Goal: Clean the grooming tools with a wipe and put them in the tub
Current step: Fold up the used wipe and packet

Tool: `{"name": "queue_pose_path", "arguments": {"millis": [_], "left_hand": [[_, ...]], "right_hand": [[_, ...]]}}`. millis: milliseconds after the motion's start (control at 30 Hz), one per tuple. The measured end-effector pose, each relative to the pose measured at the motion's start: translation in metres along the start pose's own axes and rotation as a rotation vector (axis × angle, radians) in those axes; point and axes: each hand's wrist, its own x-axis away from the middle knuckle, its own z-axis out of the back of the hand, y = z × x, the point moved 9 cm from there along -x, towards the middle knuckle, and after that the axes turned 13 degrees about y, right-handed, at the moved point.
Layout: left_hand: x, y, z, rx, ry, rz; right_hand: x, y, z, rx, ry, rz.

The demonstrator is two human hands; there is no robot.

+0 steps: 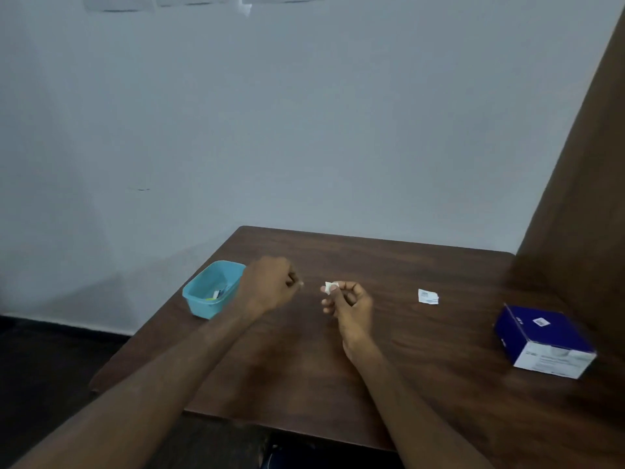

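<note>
A light blue tub (199, 296) stands at the table's left edge with a few small grooming tools (218, 293) lying inside. My left hand (267, 286) hovers just right of the tub, fingers curled around something small and pale that is mostly hidden; only a tip shows at the fingertips. My right hand (348, 302) is a short way to the right, pinching a small folded white wipe (329, 287) between thumb and forefinger. The two hands are apart, above the table.
The brown wooden table (389, 265) butts against a grey wall. A torn white wipe packet (427, 296) lies right of my hands. A blue and white box (544, 340) sits near the right edge, beside a brown panel (581, 198).
</note>
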Motion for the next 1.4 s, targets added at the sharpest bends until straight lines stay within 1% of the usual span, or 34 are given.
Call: {"name": "queue_pose_path", "arguments": {"millis": [100,267,333,400,433,500,600,700,767,867,1000,1133,1233,1300,1400], "left_hand": [[0.01,0.034,-0.029,0.042,-0.078,-0.081],[0.005,0.086,-0.065,0.167,-0.053,-0.116],[0.0,0.107,-0.085,0.219,-0.099,-0.125],[-0.007,0.128,-0.105,0.257,-0.134,-0.129],[-0.009,0.136,-0.114,0.276,-0.138,-0.131],[-0.014,0.154,-0.131,0.3,-0.116,-0.139],[-0.023,0.176,-0.15,0.294,-0.053,-0.164],[-0.033,0.191,-0.169,0.294,-0.009,-0.186],[-0.036,0.198,-0.178,0.281,0.011,-0.219],[-0.037,0.202,-0.183,0.279,0.042,-0.249],[-0.036,0.197,-0.177,0.307,0.089,-0.221],[-0.037,0.194,-0.177,0.35,0.071,-0.185],[-0.038,0.19,-0.177,0.396,0.056,-0.159],[-0.039,0.187,-0.176,0.446,0.04,-0.143],[-0.038,0.186,-0.173,0.546,0.011,-0.117]], "right_hand": [[-0.011,-0.012,0.024,0.035,0.026,0.022],[-0.043,-0.039,0.084,0.163,0.123,0.106],[-0.06,-0.05,0.111,0.275,0.203,0.18],[-0.077,-0.062,0.139,0.453,0.322,0.271],[-0.083,-0.068,0.15,0.522,0.367,0.297],[-0.096,-0.079,0.166,0.572,0.409,0.355],[-0.112,-0.087,0.181,0.679,0.423,0.407],[-0.127,-0.084,0.189,0.818,0.385,0.458],[-0.131,-0.083,0.19,0.917,0.36,0.452],[-0.134,-0.085,0.189,0.997,0.38,0.452],[-0.137,-0.078,0.187,1.104,0.39,0.413],[-0.135,-0.072,0.178,1.123,0.321,0.426],[-0.136,-0.069,0.176,1.125,0.326,0.415],[-0.136,-0.069,0.176,1.06,0.343,0.424],[-0.134,-0.073,0.17,0.86,0.314,0.452]]}}
